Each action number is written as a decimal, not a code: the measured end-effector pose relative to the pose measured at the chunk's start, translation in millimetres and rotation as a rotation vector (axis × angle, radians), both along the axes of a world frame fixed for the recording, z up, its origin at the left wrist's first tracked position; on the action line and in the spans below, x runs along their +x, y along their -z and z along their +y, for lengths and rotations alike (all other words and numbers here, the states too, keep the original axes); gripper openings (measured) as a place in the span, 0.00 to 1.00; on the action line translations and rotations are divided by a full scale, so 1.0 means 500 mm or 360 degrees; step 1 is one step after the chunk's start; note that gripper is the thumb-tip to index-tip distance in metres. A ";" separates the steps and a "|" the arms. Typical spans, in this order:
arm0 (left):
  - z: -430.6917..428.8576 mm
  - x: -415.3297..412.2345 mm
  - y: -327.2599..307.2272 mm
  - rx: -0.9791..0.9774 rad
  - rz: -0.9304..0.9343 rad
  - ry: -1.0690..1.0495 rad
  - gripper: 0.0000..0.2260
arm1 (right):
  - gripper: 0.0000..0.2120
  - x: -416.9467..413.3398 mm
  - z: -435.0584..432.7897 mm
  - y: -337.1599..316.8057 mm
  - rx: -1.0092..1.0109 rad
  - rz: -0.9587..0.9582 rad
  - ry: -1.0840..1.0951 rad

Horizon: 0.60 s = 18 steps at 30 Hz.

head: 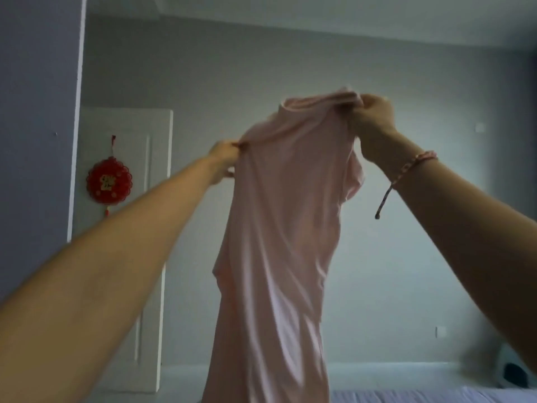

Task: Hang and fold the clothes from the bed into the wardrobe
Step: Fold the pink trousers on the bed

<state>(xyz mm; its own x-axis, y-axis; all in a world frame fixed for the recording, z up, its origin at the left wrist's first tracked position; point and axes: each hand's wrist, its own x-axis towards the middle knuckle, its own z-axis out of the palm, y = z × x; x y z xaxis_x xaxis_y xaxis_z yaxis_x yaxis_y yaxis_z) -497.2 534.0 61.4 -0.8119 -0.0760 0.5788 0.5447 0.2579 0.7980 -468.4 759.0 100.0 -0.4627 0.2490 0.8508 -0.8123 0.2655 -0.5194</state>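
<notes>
Now: pink garment (279,228) held up in the air in front of the wall, hanging full length; its lower end drops out of view near the bed (436,397).
Left hand (223,157): pinching the fabric at one shoulder edge, arm stretched out.
Right hand (373,117): fingers curled round a bunch of cloth at the neckline, higher than the left; bracelet (418,161) on that wrist.
Step (judged): opening the garment out to find the shoulders, ahead of hanging or folding.
Wardrobe: cannot identify it; no hanger seen.
Risk 1: grips uneven, cloth hangs twisted and narrow; folding from this would set creases.
Risk 2: left pinch takes little cloth; thin fabric could slip free and swing from one hand.
Risk 3: dangling bracelet cord could snag in the bunched neckline.
Background: white door (125,257) with red ornament (109,181), well apart from the garment.
</notes>
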 end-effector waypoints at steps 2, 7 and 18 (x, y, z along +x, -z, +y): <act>-0.009 0.051 0.016 -0.0028 0.0068 0.0070 0.09 | 0.07 0.064 0.002 0.024 0.0082 0.0075 -0.0144; -0.054 0.187 0.247 -0.0267 -0.0138 0.0303 0.08 | 0.08 0.200 0.029 0.239 0.0545 -0.0006 -0.0417; -0.058 0.470 1.274 -0.1768 -0.1568 0.0620 0.11 | 0.16 0.451 0.019 1.255 0.2209 -0.1976 -0.1193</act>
